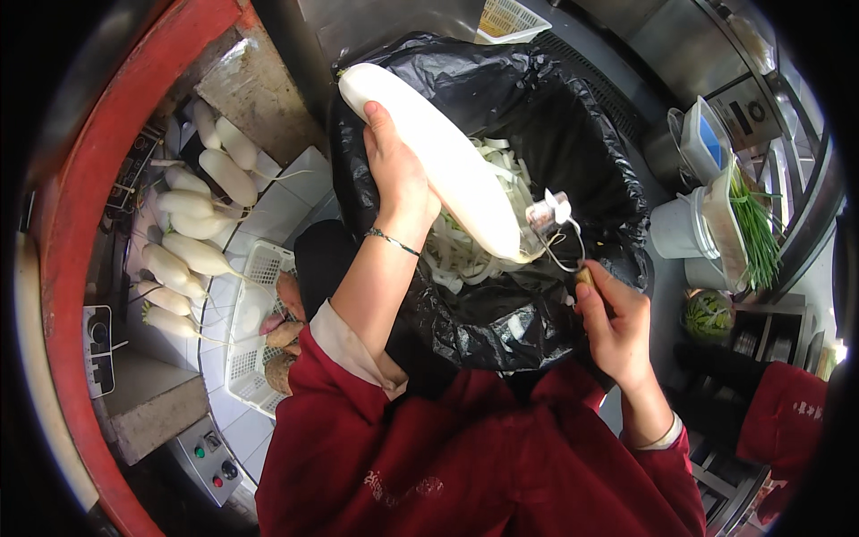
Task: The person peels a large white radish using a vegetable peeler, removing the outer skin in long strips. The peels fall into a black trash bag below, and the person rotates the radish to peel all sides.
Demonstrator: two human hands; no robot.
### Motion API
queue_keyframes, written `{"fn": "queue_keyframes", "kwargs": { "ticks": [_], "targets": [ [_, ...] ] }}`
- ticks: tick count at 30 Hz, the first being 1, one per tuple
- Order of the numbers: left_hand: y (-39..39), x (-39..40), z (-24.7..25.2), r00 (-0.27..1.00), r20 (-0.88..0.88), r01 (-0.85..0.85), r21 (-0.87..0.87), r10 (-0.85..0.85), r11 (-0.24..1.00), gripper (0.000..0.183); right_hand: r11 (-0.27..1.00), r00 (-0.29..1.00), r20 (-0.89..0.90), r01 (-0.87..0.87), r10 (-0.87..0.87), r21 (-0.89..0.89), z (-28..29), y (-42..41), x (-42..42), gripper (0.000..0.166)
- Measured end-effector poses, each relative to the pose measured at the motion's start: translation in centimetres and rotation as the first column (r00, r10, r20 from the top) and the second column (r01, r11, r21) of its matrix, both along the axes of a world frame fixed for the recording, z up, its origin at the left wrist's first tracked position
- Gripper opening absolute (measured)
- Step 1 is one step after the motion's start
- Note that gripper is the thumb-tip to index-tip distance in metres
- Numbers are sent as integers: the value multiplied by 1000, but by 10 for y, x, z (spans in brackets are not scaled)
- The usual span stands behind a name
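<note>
My left hand (396, 161) holds a large white daikon radish (443, 161) along its side, its rooted tip pointing down and to the right. My right hand (614, 322) grips the wooden handle of a Y-shaped peeler (577, 252). White peel clings to the peeler's head, which is close to the radish's lower end; whether they touch is unclear. Beneath both lies a bin lined with a black plastic bag (570, 127), with pale peel strips (463, 255) heaped inside.
Several unpeeled daikon radishes (194, 252) lie on the left. Near them a white plastic basket (251, 302) holds brown and reddish tubers. Buckets (678, 225), green stalks (751, 228) and a watermelon (709, 314) stand at the right, near another person's red clothing (785, 416).
</note>
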State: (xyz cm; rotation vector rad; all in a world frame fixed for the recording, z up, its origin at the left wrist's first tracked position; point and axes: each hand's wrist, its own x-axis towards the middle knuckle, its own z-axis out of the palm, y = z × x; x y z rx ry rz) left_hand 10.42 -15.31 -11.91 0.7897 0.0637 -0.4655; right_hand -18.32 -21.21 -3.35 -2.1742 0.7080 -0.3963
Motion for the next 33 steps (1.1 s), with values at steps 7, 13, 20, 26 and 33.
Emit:
{"fn": "queue_keyframes", "kwargs": {
  "ticks": [7, 13, 20, 26, 33],
  "targets": [
    [-6, -9, 2, 991, 103, 88, -25, -85, 996, 77, 1000, 963, 269, 7, -12, 21, -9, -2, 75, 31],
    [5, -16, 11, 970, 35, 240, -55, -239, 969, 88, 997, 984, 174, 15, -29, 80, -31, -26, 118, 53],
    [8, -13, 12, 947, 41, 320, -96, -318, 942, 86, 963, 979, -5, 202, -204, 181, -31, -60, 82, 27],
    [9, -21, 18, 876, 323, 405, -92, -358, 910, 60, 918, 964, 259, -153, 58, 365, 7, -25, 87, 27],
    [13, -31, 29, 748, 505, 528, -60, -431, 847, 68, 946, 948, 293, -200, 122, 254, 55, -23, 100, 31]
  ]
}}
